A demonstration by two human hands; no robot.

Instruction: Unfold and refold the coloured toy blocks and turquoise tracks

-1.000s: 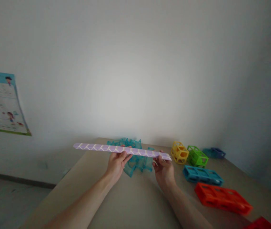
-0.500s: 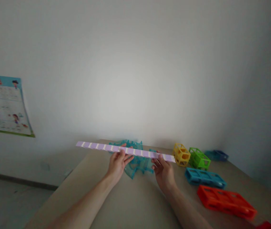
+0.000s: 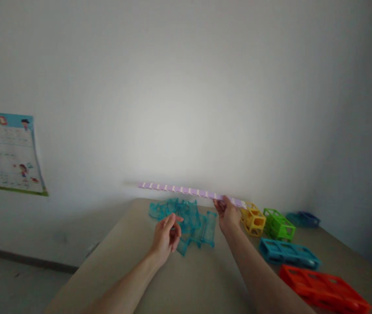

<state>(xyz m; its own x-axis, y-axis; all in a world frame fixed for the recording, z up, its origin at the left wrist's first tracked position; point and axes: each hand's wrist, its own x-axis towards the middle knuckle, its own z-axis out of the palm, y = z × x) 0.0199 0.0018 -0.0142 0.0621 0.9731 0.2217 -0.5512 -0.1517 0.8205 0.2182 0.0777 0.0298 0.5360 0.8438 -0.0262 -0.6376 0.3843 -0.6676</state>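
Note:
A long, thin purple strip with pale cross bands (image 3: pixel 189 191) is raised above the back of the table, its left end reaching toward the wall. My right hand (image 3: pixel 227 214) grips it near its right end, thumb on top and fingers beneath. Lower and to the left, my left hand (image 3: pixel 167 235) is off the strip, with its fingers loosely curled and apart and nothing in them. Just beyond it lies a pile of see-through teal plastic pieces (image 3: pixel 190 218), partly hidden by the left hand.
On the table (image 3: pixel 186 283), to the right, stand a yellow frame block (image 3: pixel 254 221), a green one (image 3: pixel 278 226), a blue one (image 3: pixel 288 254) and a red one (image 3: pixel 323 288). Dark blue pieces (image 3: pixel 308 219) lie behind. A poster (image 3: pixel 7 152) hangs on the left wall.
My left hand has let go of the strip and moved down. My right hand has carried the strip up and to the right. The view has shifted slightly.

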